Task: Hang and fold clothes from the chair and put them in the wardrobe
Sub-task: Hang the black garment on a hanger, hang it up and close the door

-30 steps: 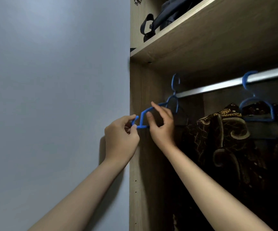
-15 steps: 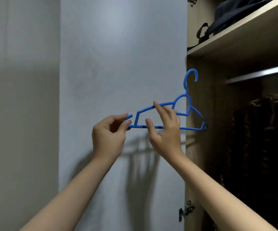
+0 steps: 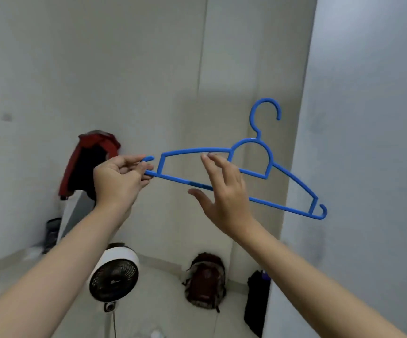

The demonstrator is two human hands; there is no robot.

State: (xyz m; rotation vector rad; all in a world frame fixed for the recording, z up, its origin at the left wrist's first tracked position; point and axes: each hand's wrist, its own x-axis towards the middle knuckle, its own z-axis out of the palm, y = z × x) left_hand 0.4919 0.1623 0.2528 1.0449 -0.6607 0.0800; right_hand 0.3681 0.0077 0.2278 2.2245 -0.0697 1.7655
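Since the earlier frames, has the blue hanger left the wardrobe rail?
Yes. The blue hanger is off the rail and out in the room, beside the wardrobe door, pinched by the left hand.

Plain pale walls [image 3: 100,57] all round, meeting in a corner with a boxed-out column [image 3: 222,69]. On the right a flat grey-white panel [image 3: 368,118] fills the edge. Down on the light floor [image 3: 163,301]: a white fan [image 3: 114,276], a dark red backpack [image 3: 206,280] against the wall, and a black bag [image 3: 257,303] beside the panel. Soft, even light.
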